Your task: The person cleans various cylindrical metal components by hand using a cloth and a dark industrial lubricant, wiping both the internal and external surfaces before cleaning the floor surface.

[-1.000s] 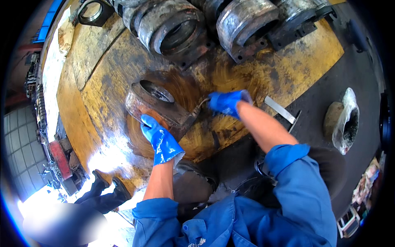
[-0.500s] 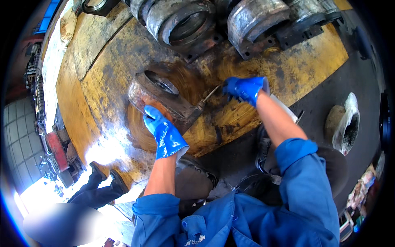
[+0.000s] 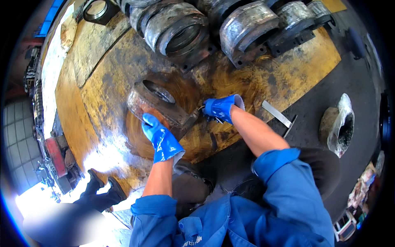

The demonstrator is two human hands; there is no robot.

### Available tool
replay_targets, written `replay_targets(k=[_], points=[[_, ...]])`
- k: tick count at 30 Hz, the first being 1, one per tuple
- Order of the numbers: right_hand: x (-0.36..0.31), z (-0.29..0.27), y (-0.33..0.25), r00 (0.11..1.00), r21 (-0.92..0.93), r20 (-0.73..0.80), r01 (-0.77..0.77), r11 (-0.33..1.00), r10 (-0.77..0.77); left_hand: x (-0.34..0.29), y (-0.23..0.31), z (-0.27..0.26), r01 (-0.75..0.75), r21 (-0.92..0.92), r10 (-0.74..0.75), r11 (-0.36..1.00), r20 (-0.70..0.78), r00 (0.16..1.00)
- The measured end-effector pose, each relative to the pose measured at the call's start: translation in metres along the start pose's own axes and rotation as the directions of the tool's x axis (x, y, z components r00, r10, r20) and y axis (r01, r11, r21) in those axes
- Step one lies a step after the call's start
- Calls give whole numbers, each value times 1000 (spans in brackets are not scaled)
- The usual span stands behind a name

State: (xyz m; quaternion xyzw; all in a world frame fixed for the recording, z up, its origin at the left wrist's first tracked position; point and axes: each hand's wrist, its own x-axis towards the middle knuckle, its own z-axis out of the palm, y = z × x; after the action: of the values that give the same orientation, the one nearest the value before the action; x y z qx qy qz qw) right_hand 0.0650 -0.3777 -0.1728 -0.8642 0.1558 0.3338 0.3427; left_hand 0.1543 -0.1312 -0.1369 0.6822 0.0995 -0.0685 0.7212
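Note:
A worn round metal housing (image 3: 142,101) with a flat flanged base lies tilted on the stained yellow board (image 3: 115,66), its round bore facing up. My left hand (image 3: 158,136), in a blue rubber glove, grips the near side of the housing, thumb and fingers against its rust-brown wall. At the right end of the base, my right hand (image 3: 222,108), also gloved in blue, is closed around a thin metal rod (image 3: 201,108) that meets the base edge. Most of the rod is hidden by the glove.
Several similar housings (image 3: 249,22) stand along the far side. A metal L-square (image 3: 276,114) lies right of my right forearm. Farther right sits a thick ring (image 3: 329,123) partly wrapped in plastic. A square part with a ring (image 3: 95,10) is at far left; another person's legs (image 3: 101,191) show lower left.
My right hand has moved left and down along the rod, closer to the housing's base. My left hand stays on the housing. The L-square has come into fuller view.

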Motion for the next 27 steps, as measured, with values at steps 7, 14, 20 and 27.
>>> replay_targets(k=[7, 14, 20, 27], points=[[82, 19, 85, 974, 491, 198, -4, 871, -107, -1, -1, -1, 4, 80, 0, 997, -45, 999], [21, 43, 10, 997, 472, 41, 43, 880, -71, -2, 10, -2, -5, 22, 6, 1000, -58, 998], [6, 17, 31, 984, 284, -113, -99, 954, 136, -17, 18, 12, 69, -20, -67, 997, 73, 995], [13, 64, 12, 942, 263, -219, -193, 945, 253, -32, 28, 40, -42, 84, 51, 996, -110, 993]])
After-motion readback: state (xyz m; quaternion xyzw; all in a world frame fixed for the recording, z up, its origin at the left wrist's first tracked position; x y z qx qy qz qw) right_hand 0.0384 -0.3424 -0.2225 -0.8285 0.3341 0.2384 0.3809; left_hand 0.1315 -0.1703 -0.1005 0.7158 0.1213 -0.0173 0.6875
